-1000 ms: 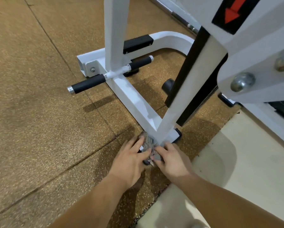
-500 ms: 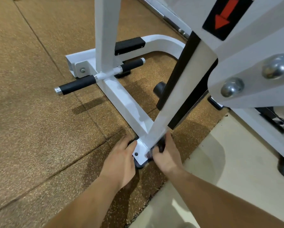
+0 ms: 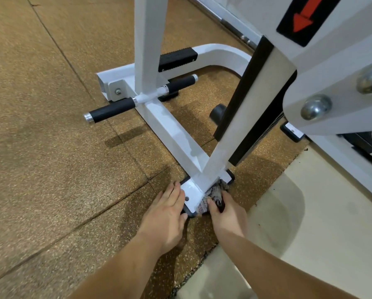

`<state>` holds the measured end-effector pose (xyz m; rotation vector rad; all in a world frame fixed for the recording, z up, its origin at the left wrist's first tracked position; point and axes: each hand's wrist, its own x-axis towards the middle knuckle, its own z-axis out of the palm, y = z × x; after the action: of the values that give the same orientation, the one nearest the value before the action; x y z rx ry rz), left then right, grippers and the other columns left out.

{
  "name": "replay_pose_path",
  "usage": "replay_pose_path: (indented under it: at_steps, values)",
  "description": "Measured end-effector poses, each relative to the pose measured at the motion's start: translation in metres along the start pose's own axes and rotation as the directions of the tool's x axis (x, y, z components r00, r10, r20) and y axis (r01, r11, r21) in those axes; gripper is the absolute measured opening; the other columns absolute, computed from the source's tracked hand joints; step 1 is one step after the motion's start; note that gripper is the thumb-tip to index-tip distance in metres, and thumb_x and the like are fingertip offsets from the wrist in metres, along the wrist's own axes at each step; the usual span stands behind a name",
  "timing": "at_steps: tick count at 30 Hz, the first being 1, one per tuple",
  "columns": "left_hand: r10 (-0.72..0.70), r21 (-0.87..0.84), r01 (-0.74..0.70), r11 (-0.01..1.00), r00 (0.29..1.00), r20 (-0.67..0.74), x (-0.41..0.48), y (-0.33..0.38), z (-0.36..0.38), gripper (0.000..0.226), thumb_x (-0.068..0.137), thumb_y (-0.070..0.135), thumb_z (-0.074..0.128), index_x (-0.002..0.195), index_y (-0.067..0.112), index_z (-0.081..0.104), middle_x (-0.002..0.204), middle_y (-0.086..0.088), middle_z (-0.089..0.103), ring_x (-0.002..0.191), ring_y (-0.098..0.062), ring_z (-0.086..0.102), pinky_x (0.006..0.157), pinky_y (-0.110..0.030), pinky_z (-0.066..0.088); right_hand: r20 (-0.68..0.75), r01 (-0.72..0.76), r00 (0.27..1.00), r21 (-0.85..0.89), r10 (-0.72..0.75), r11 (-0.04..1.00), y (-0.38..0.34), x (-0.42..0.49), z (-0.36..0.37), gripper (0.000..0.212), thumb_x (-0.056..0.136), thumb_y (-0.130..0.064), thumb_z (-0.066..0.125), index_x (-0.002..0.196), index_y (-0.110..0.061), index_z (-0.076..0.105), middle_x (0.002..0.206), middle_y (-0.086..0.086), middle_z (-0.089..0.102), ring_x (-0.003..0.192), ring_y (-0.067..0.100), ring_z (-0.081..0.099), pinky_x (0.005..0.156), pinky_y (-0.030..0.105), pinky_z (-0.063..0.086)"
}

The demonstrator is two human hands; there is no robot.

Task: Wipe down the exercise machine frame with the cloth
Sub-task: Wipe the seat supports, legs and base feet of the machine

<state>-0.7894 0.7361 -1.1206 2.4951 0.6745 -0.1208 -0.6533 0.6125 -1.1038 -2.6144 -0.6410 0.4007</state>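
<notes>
The patterned grey cloth [image 3: 213, 194] lies bunched at the near end of the white exercise machine frame [image 3: 172, 134], on the foot plate [image 3: 191, 192] where the slanted post [image 3: 230, 143] meets the base beam. The right hand [image 3: 229, 216] grips it, thumb on the near side and fingers curled over the far side, pressing it against the foot of the post. The left hand [image 3: 165, 214] lies flat with straight fingers, its fingertips touching the left edge of the foot plate and its thumb against the black rubber pad under the plate's near corner.

At the far end of the base beam a cross bar carries a black grip handle [image 3: 114, 110] with a chrome end cap, pointing left. Behind it a black tread pad [image 3: 177, 58] sits on the curved white tube. The frame stands on brown speckled rubber flooring [image 3: 51, 147], whose right edge borders a pale smooth floor [image 3: 310, 212]. On the upper right, a white plate shows a domed chrome bolt head [image 3: 315, 106] and a red arrow label [image 3: 303, 18].
</notes>
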Motion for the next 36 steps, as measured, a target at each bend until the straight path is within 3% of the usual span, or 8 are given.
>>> replay_pose_path:
  at_steps: [4, 7, 13, 18, 21, 25, 33, 36]
  values:
    - [-0.050, 0.035, 0.051, 0.998, 0.998, -0.022, -0.007, 0.001, 0.007, 0.069, 0.109, 0.038, 0.029, 0.163, 0.018, -0.008, 0.168, -0.002, -0.026, 0.155, -0.018, -0.021, 0.126, -0.037, -0.010, 0.062, -0.031, 0.998, -0.039, 0.033, 0.999, -0.002, 0.014, 0.001, 0.054, 0.104, -0.044, 0.055, 0.152, -0.020, 0.047, 0.157, 0.005, 0.050, 0.140, 0.027, 0.052, 0.108, 0.038, 0.045]
    - [-0.070, 0.043, 0.071, 0.997, 0.997, -0.024, -0.013, 0.002, 0.012, 0.074, 0.108, 0.039, 0.032, 0.162, 0.016, -0.013, 0.168, -0.003, -0.027, 0.155, -0.020, -0.023, 0.127, -0.037, -0.011, 0.082, -0.129, 0.988, 0.013, 0.127, 0.992, -0.003, 0.045, -0.011, 0.055, 0.104, -0.040, 0.057, 0.155, -0.024, 0.043, 0.161, 0.002, 0.044, 0.143, 0.029, 0.047, 0.114, 0.041, 0.039]
    - [-0.142, 0.117, 0.144, 0.983, 0.990, -0.025, -0.019, -0.011, 0.001, 0.077, 0.107, 0.049, 0.031, 0.162, 0.017, -0.012, 0.171, -0.005, -0.011, 0.158, -0.022, -0.012, 0.127, -0.039, -0.006, 0.086, -0.049, 0.995, -0.058, 0.053, 0.997, -0.008, 0.012, -0.009, 0.037, 0.100, -0.044, 0.063, 0.130, -0.023, 0.065, 0.119, 0.001, 0.074, 0.114, 0.024, 0.068, 0.087, 0.031, 0.051]
    - [-0.200, 0.171, 0.191, 0.966, 0.979, 0.037, -0.016, -0.019, 0.002, 0.077, 0.105, 0.057, 0.024, 0.163, 0.017, -0.008, 0.170, -0.008, -0.016, 0.156, -0.025, -0.020, 0.128, -0.047, -0.004, 0.245, 0.158, 0.961, -0.117, -0.126, 0.980, -0.007, -0.019, 0.007, 0.054, 0.102, -0.042, 0.060, 0.150, -0.018, 0.053, 0.156, 0.003, 0.051, 0.144, 0.018, 0.047, 0.117, 0.027, 0.035]
    - [-0.205, 0.185, 0.191, 0.964, 0.977, 0.063, -0.016, -0.018, 0.004, 0.076, 0.105, 0.055, 0.021, 0.162, 0.015, -0.010, 0.169, -0.010, -0.021, 0.154, -0.026, -0.026, 0.128, -0.048, -0.006, 0.257, 0.230, 0.950, -0.185, -0.179, 0.956, 0.004, -0.002, -0.005, 0.045, 0.101, -0.049, 0.058, 0.140, -0.027, 0.061, 0.139, -0.003, 0.065, 0.125, 0.018, 0.062, 0.101, 0.029, 0.052]
    - [-0.207, 0.197, 0.189, 0.962, 0.976, 0.074, -0.016, -0.023, 0.003, 0.077, 0.105, 0.058, 0.020, 0.162, 0.017, -0.012, 0.167, -0.008, -0.026, 0.152, -0.025, -0.029, 0.128, -0.046, -0.008, 0.175, 0.240, 0.962, -0.168, -0.211, 0.956, 0.006, 0.015, -0.017, 0.034, 0.102, -0.046, 0.058, 0.128, -0.025, 0.064, 0.115, -0.008, 0.072, 0.103, 0.017, 0.069, 0.078, 0.034, 0.056]
    - [-0.184, 0.230, 0.149, 0.962, 0.973, 0.139, -0.013, -0.024, -0.004, 0.082, 0.105, 0.055, 0.029, 0.161, 0.013, -0.014, 0.167, -0.010, -0.025, 0.154, -0.027, -0.025, 0.129, -0.047, -0.004, 0.178, 0.020, 0.984, -0.226, 0.021, 0.974, 0.003, 0.058, -0.047, 0.037, 0.103, -0.033, 0.059, 0.137, -0.020, 0.056, 0.131, 0.008, 0.063, 0.119, 0.034, 0.059, 0.098, 0.043, 0.050]
    - [-0.174, 0.230, 0.144, 0.963, 0.978, 0.117, -0.014, -0.025, -0.005, 0.082, 0.105, 0.057, 0.029, 0.161, 0.014, -0.013, 0.168, -0.009, -0.023, 0.155, -0.026, -0.022, 0.129, -0.046, -0.002, 0.208, -0.032, 0.976, -0.127, 0.058, 0.991, -0.012, 0.049, -0.035, 0.027, 0.102, -0.038, 0.061, 0.124, -0.023, 0.061, 0.118, 0.004, 0.066, 0.115, 0.030, 0.062, 0.096, 0.041, 0.051]
